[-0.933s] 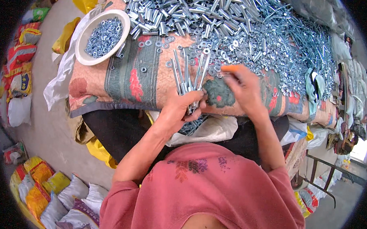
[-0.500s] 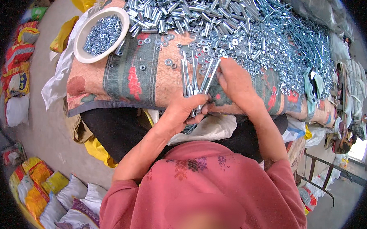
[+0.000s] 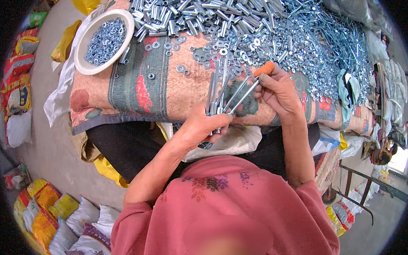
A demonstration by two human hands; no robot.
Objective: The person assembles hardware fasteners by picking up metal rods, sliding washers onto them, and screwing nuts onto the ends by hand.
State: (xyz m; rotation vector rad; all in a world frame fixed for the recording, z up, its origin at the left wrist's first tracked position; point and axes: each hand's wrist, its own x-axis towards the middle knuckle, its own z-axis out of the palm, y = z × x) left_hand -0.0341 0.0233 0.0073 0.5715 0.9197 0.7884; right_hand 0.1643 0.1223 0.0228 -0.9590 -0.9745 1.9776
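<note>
My left hand (image 3: 199, 125) is closed round a bundle of long, thin metal bolts (image 3: 213, 94) that fan out upward from the fist, near the table's front edge. At its right, my right hand (image 3: 279, 92) pinches the far end of one slanting bolt (image 3: 244, 98), whose lower end meets the left hand. An orange finger cover (image 3: 264, 69) sits on a finger of the right hand. Flat washers (image 3: 206, 58) lie loose on the patterned cloth (image 3: 146, 98) just beyond both hands. The lower ends of the bolts are partly hidden by my left fingers.
A cream bowl (image 3: 92, 70) full of small metal rings or nuts stands at the left. Short metal tubes (image 3: 172, 14) are heaped at the back, long thin bolts (image 3: 328, 37) at the back right. Filled sacks (image 3: 79, 217) lie on the floor at left; a metal rail (image 3: 365, 194) stands at right.
My right hand has moved right and tilted its bolt outward, away from the upright bundle. My left hand keeps its hold and has shifted slightly. The whole view has shifted a little.
</note>
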